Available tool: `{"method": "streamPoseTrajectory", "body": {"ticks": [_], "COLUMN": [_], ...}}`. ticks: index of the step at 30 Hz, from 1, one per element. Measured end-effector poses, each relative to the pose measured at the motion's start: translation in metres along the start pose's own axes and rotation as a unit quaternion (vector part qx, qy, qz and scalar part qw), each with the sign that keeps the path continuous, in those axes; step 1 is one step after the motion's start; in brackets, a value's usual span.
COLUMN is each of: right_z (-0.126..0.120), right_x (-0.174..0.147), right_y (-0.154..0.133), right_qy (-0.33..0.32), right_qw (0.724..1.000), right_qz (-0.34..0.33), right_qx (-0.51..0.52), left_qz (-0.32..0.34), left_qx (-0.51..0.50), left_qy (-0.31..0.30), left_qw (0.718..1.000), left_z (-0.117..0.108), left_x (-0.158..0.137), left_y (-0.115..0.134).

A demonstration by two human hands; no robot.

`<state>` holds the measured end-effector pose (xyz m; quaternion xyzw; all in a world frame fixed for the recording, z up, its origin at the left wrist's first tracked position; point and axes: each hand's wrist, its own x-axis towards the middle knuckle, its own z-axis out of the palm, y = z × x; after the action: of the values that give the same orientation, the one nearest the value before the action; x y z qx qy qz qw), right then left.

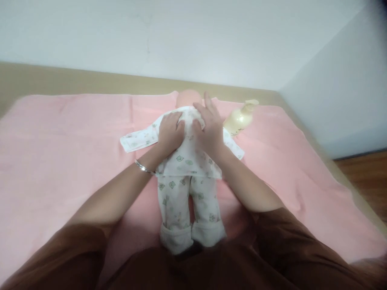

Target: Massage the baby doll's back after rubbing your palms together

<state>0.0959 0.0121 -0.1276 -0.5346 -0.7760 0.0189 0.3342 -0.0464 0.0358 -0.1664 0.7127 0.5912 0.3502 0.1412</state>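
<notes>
A baby doll (190, 98) lies stretched out on a pink cloth, its bald head at the far end. It wears a white printed top (189, 161) with the sleeves spread sideways, and matching trousers (175, 197) with turned-up cuffs. My left hand (171, 131) rests on the upper left of the top, fingers laid over the fabric and thumb apart. On the upper right of the top is my right hand (210, 129), its fingers spread and some of them lifted. Neither hand shows a grip. The doll's face cannot be seen.
A yellowish pump bottle (238, 119) is on the cloth beyond the doll's right-hand sleeve. The pink cloth (75, 161) covers most of a tan surface (60, 78). Pale walls (181, 40) border the back and right. Wooden floor (365, 173) shows at right.
</notes>
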Motion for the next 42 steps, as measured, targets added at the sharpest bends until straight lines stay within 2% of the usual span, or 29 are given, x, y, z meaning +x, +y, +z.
{"method": "streamPoseTrajectory", "body": {"ticks": [5, 7, 11, 13, 18, 21, 23, 26, 28, 30, 32, 37, 42], "right_z": [0.014, 0.010, -0.007, -0.007, 0.009, -0.004, -0.024, -0.062, -0.082, -0.094, -0.098, -0.094, -0.090], "right_x": [-0.004, -0.002, 0.003, 0.003, -0.001, 0.006, 0.014, 0.026, 0.030, 0.033, 0.034, 0.038, 0.040], "right_y": [-0.007, -0.007, -0.006, -0.005, -0.006, -0.005, -0.002, 0.009, 0.022, 0.040, 0.058, 0.078, 0.077], "right_qy": [-0.114, -0.113, -0.051, -0.047, -0.150, -0.187, -0.170, -0.044, 0.035, 0.076, 0.066, -0.040, -0.042], "right_qw": [0.993, 0.993, 0.999, 0.999, 0.987, 0.980, 0.982, 0.996, 0.996, 0.991, 0.989, 0.987, 0.987], "right_qz": [-0.001, -0.002, 0.000, -0.001, -0.019, -0.045, -0.062, -0.051, -0.013, 0.031, 0.068, 0.096, 0.108], "right_qx": [-0.041, -0.038, -0.018, -0.021, -0.057, -0.055, -0.045, -0.060, -0.083, -0.102, -0.116, -0.125, -0.115], "left_qz": [0.018, 0.015, -0.005, -0.002, 0.021, 0.017, 0.005, -0.013, -0.019, -0.024, -0.026, -0.021, -0.032], "left_qx": [0.004, 0.007, 0.002, -0.004, -0.016, -0.023, -0.023, -0.025, -0.031, -0.034, -0.031, -0.026, -0.038], "left_qy": [-0.002, -0.003, -0.004, -0.001, 0.004, 0.001, -0.001, 0.001, 0.000, -0.003, -0.006, -0.008, -0.017], "left_qw": [1.000, 1.000, 1.000, 1.000, 1.000, 1.000, 1.000, 1.000, 0.999, 0.999, 0.999, 0.999, 0.999], "left_z": [0.000, 0.000, 0.001, 0.001, -0.001, -0.001, -0.001, -0.001, -0.001, -0.002, -0.003, -0.002, -0.007], "left_x": [0.001, 0.001, 0.001, 0.001, 0.002, 0.002, 0.001, 0.000, -0.001, -0.002, -0.002, 0.000, -0.003], "left_y": [-0.002, -0.002, -0.002, -0.003, -0.002, -0.001, -0.001, -0.001, -0.001, 0.001, 0.002, 0.002, 0.007]}}
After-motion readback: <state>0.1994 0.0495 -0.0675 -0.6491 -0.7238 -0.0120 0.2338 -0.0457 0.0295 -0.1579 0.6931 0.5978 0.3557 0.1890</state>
